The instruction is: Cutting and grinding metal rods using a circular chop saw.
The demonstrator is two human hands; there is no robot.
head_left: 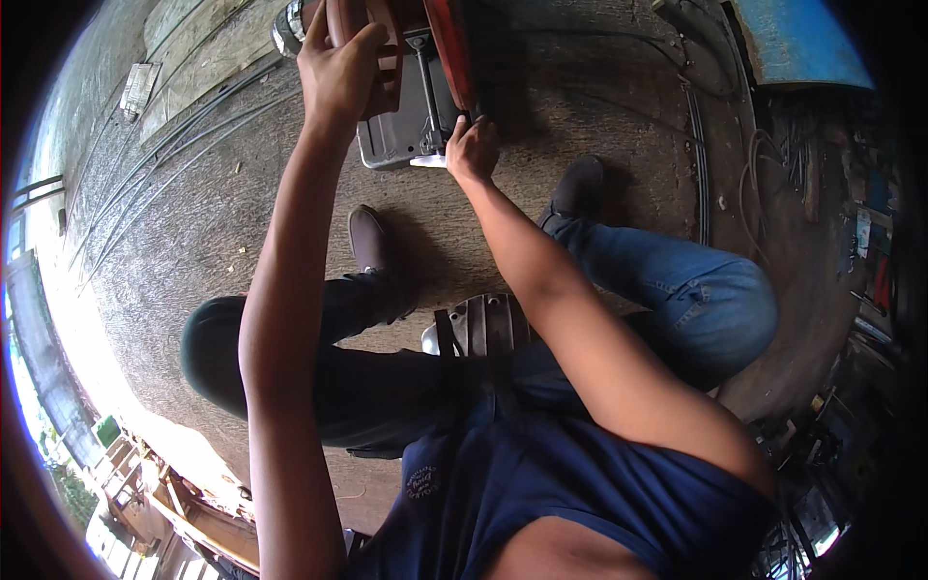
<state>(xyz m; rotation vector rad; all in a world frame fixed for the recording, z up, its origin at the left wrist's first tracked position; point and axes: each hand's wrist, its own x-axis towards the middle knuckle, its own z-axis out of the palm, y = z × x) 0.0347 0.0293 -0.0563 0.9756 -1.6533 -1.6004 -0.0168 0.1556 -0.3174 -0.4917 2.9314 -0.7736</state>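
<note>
A cut-off saw with a grey metal base (385,145) and a red guard (448,48) stands on the floor at the top of the view. My left hand (336,82) is wrapped around the saw's reddish-brown handle (389,82). Along the base runs a clamp screw (426,87), with a bright, pale piece (428,162) at its near end. My right hand (473,150) is closed beside that end, just below the tip of the red guard. What its fingers grip is too small and dark to make out. The saw's upper part is cut off by the frame.
Long thin metal rods (184,140) lie on the floor at left. More rods (703,164) and a loop of cable (759,184) lie at right, near a blue panel (807,43). Between my legs is a ribbed metal stool seat (483,324). Clutter lines the right edge.
</note>
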